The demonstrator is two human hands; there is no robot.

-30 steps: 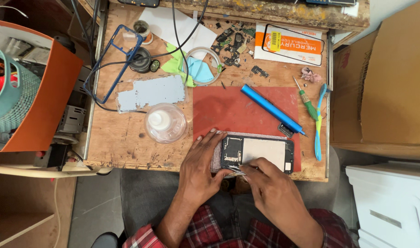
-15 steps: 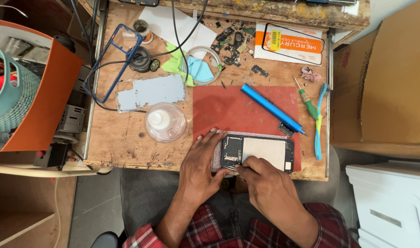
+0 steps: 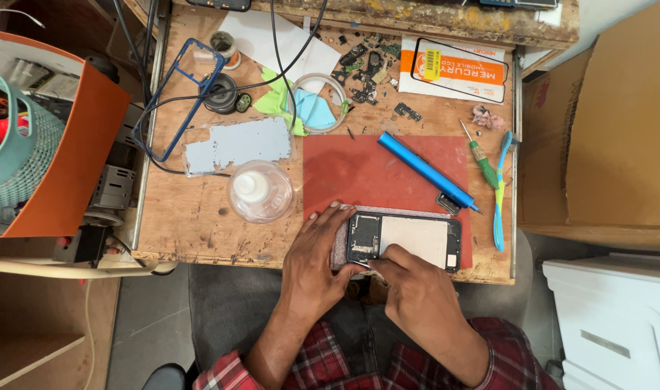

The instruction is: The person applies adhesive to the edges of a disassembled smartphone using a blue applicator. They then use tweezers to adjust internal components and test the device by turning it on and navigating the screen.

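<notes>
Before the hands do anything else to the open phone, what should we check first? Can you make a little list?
1. Left hand steadies the open phone: ok.
2. Right hand sits at the phone's near edge; what its fingertips pinch: cannot tell.
3. Phone lies flat on the red mat: ok.
4. Blue tool lies clear of the phone: ok.
5. Round clear bottle stands apart from the left hand: ok.
</notes>
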